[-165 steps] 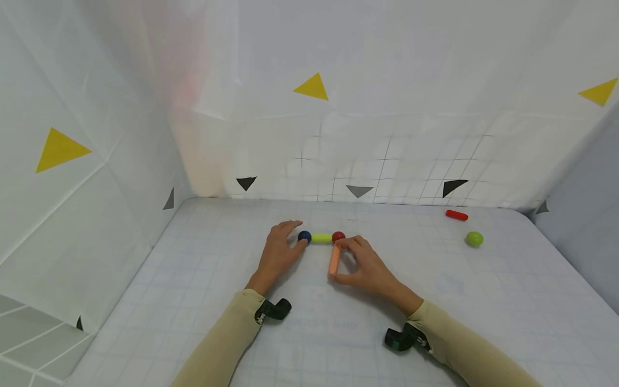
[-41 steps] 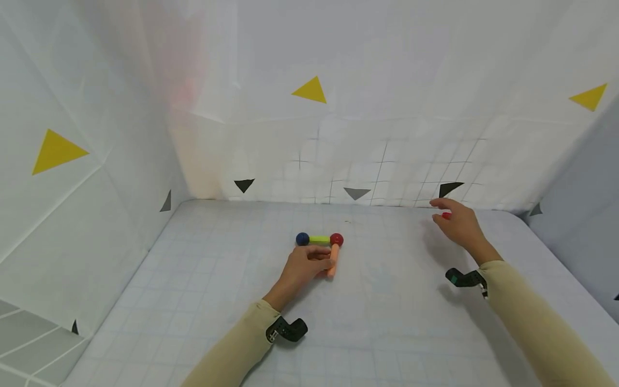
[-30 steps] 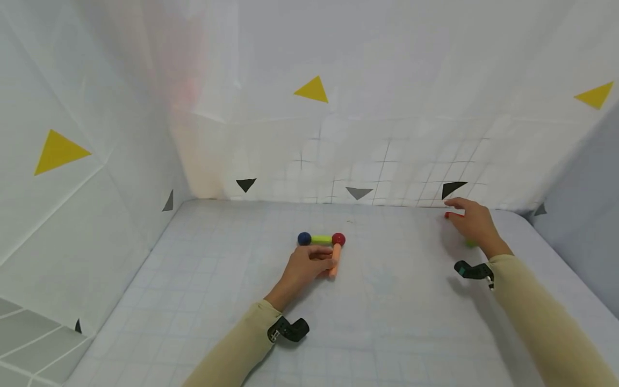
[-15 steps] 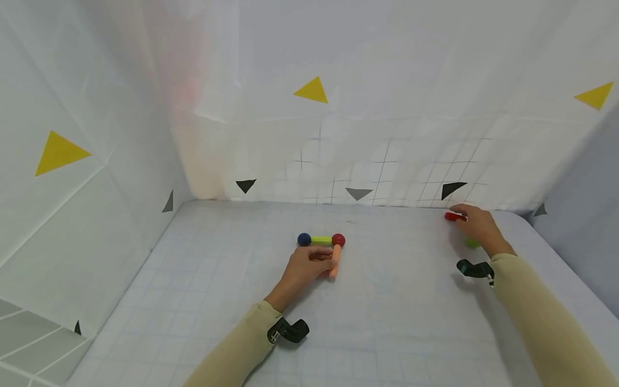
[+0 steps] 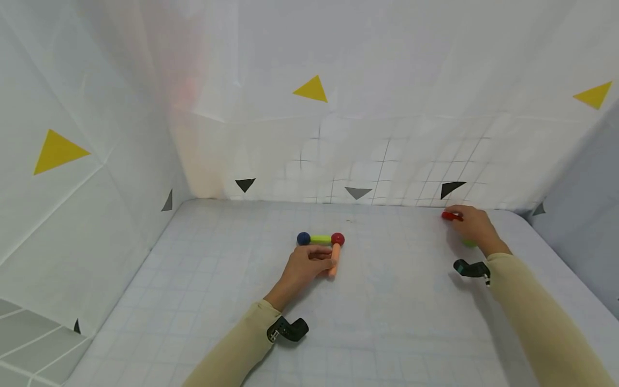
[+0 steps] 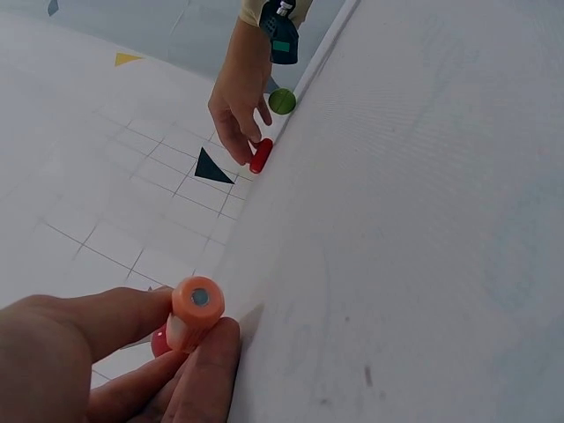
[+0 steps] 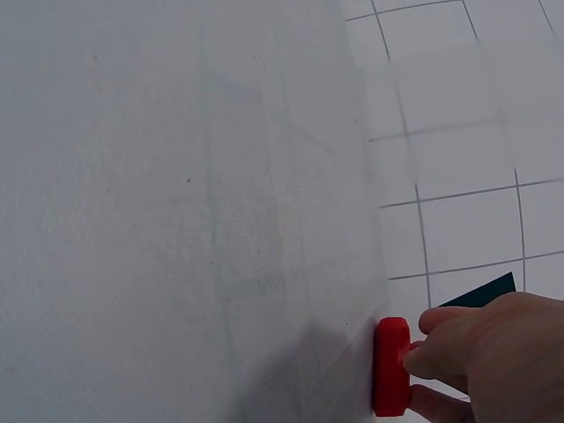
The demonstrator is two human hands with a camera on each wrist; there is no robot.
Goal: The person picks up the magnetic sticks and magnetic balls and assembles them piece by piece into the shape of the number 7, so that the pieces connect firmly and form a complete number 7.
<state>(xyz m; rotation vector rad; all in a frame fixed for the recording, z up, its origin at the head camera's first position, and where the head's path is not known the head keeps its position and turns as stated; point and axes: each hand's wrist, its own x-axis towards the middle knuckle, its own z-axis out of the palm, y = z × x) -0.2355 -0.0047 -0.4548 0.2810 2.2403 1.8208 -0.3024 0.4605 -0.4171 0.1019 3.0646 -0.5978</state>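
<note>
My left hand (image 5: 301, 269) pinches an orange magnetic rod (image 5: 336, 252) between thumb and fingers; a round metal tip shows in the rod's near end in the left wrist view. The rod's far end meets a red ball (image 5: 338, 239). From that ball a yellow-green rod (image 5: 321, 239) runs left to a dark blue ball (image 5: 303, 238). Far to the right, near the back wall, my right hand (image 5: 476, 226) pinches a red magnetic rod (image 7: 389, 368) at table level. A green ball (image 6: 282, 101) lies close by, partly hidden under the right hand in the head view.
White sheeting covers the table (image 5: 396, 301). A back wall (image 5: 271, 150) with grid lines and triangle markers rises right behind the red rod. A grey side wall (image 5: 580, 209) stands at the right.
Earlier the right hand held the orange rod; it has let go and reached over to the red rod, its fingers now closed on it. The left hand has moved from the blue ball to the orange rod.
</note>
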